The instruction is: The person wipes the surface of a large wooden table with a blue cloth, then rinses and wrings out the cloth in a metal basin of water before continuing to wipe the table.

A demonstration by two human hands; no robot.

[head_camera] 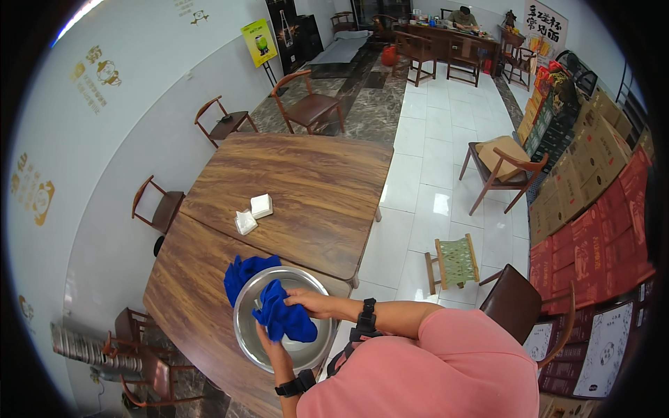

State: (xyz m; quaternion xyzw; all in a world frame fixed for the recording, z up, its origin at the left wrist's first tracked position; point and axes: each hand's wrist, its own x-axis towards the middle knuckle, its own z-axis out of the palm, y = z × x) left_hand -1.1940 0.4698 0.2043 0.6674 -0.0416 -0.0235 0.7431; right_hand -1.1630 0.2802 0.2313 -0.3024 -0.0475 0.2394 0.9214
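Observation:
A bunched blue cloth (285,316) hangs between my two hands, over a round stainless steel basin (241,342). My right hand (309,303) grips the cloth's upper right side between thumb and fingers. From below, my left hand (273,342) holds its lower left part; most of those fingers are hidden behind the fabric. The basin stands at the near edge of a wood-grain table (204,292), and a little liquid seems to lie in its bottom. Just beyond the rim, a second blue cloth (245,271) lies crumpled on the tabletop.
A white stack of napkins (261,206) and a clear plastic packet (245,222) lie further up the table. Wooden chairs (308,107) surround it. A low folding stool (457,263) and stacked cartons (580,177) are on the right. A person (463,20) sits at a far desk.

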